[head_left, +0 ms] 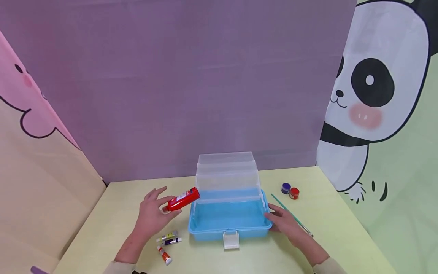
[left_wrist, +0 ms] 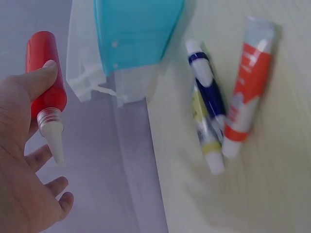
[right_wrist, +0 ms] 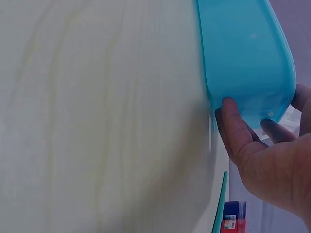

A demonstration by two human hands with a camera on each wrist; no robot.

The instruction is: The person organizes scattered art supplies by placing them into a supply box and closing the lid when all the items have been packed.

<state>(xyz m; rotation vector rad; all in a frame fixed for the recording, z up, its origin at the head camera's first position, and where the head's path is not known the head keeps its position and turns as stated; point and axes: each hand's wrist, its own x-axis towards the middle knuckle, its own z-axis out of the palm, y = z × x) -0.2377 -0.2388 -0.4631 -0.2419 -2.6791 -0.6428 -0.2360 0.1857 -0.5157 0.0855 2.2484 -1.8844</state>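
My left hand [head_left: 152, 217] pinches a red squeeze bottle [head_left: 183, 198] between thumb and fingers, left of the box and above the table. Its pale pointed nozzle [left_wrist: 55, 141] faces back toward the palm, and the other fingers are spread. A blue plastic storage box [head_left: 202, 231] stands with its clear lid [head_left: 227, 171] raised at the back and a white latch [head_left: 231, 240] hanging in front. At the box's right end my right hand [head_left: 284, 222] grips the wall, thumb at the rim and fingers against the outside [right_wrist: 235, 126]. No objects show inside the box.
Several paint tubes lie left of the box: yellow [head_left: 167, 236], dark blue [head_left: 172, 241] and orange-red [head_left: 164, 255]. Right of it are a teal paintbrush [head_left: 291, 213], a blue paint jar [head_left: 286, 188] and a red one [head_left: 294, 193]. A purple backdrop [head_left: 171, 95] rises behind the table.
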